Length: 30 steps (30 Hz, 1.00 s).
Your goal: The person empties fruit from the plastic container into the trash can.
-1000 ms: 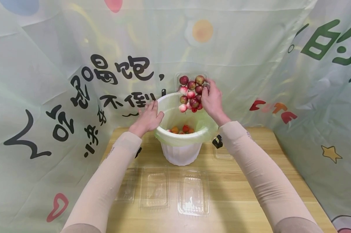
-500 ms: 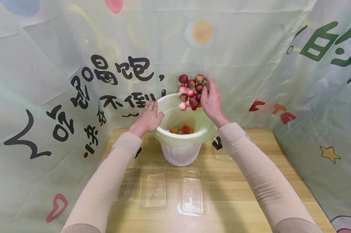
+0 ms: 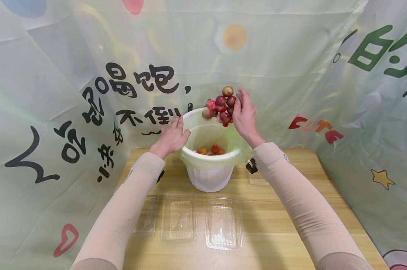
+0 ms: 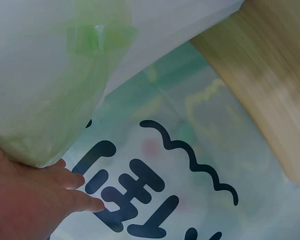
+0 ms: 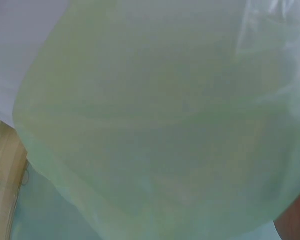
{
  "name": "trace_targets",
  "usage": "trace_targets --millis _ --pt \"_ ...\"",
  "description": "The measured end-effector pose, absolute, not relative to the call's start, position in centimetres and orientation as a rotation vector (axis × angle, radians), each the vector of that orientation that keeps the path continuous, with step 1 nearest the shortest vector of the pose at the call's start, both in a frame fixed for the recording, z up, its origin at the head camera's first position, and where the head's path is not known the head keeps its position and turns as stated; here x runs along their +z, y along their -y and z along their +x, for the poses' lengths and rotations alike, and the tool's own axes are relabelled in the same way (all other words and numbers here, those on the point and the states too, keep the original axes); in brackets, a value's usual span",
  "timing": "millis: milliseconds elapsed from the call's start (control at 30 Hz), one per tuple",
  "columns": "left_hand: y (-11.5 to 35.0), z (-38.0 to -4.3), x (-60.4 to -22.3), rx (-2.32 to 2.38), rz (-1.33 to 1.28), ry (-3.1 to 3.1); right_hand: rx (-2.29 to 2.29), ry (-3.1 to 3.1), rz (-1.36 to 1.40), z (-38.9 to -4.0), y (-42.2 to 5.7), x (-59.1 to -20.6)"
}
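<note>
A white bin [image 3: 210,178] with a thin green liner bag [image 3: 240,146] over its rim stands on the table. My right hand [image 3: 246,118] holds a clear plastic box [image 3: 214,89] tilted above the bin's far right rim. Dark red, plum-like fruits [image 3: 220,101] and pinkish-red ones bunch in and below the box, some blurred at its left. Orange and red fruits [image 3: 215,149] lie inside the bin. My left hand [image 3: 172,137] rests at the bin's left rim with fingers extended; its fingers [image 4: 65,177] lie beside the liner in the left wrist view. The liner fills most of the right wrist view.
Several clear plastic boxes lie on the wooden table [image 3: 278,225]: one in front of the bin [image 3: 224,225], another left of it [image 3: 180,221], and one behind my right forearm [image 3: 255,178]. Printed cloth walls [image 3: 278,48] enclose the table at the back and sides.
The fruits at the left of the tilted box have slid downward, and the box's upper left part now shows bare. Both hands have stayed nearly in place.
</note>
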<state>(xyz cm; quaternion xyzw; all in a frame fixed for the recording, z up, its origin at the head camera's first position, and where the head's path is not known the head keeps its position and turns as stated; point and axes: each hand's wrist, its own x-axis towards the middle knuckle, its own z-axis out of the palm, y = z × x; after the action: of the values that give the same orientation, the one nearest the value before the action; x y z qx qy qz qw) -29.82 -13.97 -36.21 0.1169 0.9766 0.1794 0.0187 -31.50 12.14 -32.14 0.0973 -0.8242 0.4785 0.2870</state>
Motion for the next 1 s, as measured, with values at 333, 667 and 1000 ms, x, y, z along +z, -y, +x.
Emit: trace_targets --millis 333,667,1000 --pt "14.01 -29.91 -36.27 0.572 0.365 -3.031 1.323 2.209 0.261 -31.48 -12.16 -32.11" --pt "13.96 -29.96 -36.29 0.561 0.36 -3.032 1.337 2.186 0.268 -31.46 -12.21 -32.0" --pt "13.9 -29.89 -36.26 0.561 0.358 -3.029 1.328 2.182 0.268 -31.33 -12.35 -31.92"
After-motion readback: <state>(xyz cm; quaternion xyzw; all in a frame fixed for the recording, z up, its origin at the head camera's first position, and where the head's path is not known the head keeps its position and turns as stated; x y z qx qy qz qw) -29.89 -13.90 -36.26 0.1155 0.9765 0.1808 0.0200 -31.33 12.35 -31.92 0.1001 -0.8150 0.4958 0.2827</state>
